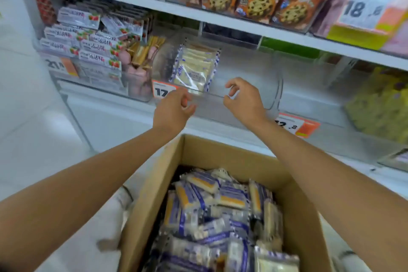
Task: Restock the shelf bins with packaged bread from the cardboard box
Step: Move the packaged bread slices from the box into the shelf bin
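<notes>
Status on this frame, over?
Left hand, right hand carry no packet, loosely curled at clear bin front. Few bread packets inside; cardboard box well stocked. Nothing obstructing.

Bright, even, cool white light, with only faint soft shadows. The picture is soft throughout, blurriest on the bread packets (pixel 220 216) at the bottom edge. Wide-angle distortion bows the shelf (pixel 220 21).
</notes>
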A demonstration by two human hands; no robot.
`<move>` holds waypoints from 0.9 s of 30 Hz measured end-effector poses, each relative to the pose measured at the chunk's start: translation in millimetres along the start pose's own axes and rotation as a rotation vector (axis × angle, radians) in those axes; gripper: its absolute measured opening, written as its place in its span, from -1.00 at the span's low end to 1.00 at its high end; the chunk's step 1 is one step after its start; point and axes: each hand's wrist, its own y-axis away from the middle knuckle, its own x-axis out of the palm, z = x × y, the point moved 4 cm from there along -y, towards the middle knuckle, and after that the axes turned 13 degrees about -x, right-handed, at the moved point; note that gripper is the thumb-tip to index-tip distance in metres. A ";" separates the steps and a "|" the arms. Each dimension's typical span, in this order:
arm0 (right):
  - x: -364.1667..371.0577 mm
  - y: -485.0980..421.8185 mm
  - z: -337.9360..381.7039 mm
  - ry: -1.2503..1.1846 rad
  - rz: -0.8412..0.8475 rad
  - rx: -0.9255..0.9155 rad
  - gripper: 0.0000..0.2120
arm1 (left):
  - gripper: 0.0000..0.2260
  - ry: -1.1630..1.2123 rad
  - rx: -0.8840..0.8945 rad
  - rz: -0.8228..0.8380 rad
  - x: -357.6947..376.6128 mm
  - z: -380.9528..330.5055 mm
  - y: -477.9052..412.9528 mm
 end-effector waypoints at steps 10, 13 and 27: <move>70.9 198.1 -90.5 -0.081 0.520 0.357 -0.79 | -0.82 -0.013 -0.293 0.380 79.3 92.5 106.6; 116.1 207.2 -112.9 -0.128 0.626 0.393 -0.57 | -0.82 -0.016 -0.374 0.383 89.6 117.5 110.6; 38.2 196.1 -118.9 -0.713 0.123 0.609 -0.79 | -0.12 0.276 -0.582 0.568 110.6 94.2 119.2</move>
